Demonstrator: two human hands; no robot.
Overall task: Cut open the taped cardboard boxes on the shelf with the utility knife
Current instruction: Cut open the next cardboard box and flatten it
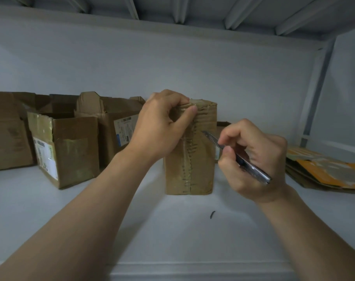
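A taped cardboard box (201,167) stands upright in the middle of the white shelf (172,230), a taped seam running down its front face. My left hand (162,126) grips the box's top left corner, thumb on the front near the seam. My right hand (253,159) holds a metal utility knife (239,157) like a pen. Its blade tip rests on the front face just right of the seam, about a third of the way down.
Three opened cardboard boxes (69,151) stand at the left along the back wall. A stack of flattened orange and brown cardboard (324,171) lies at the right. A small dark scrap (212,214) sits on the shelf before the box. An upper shelf hangs overhead.
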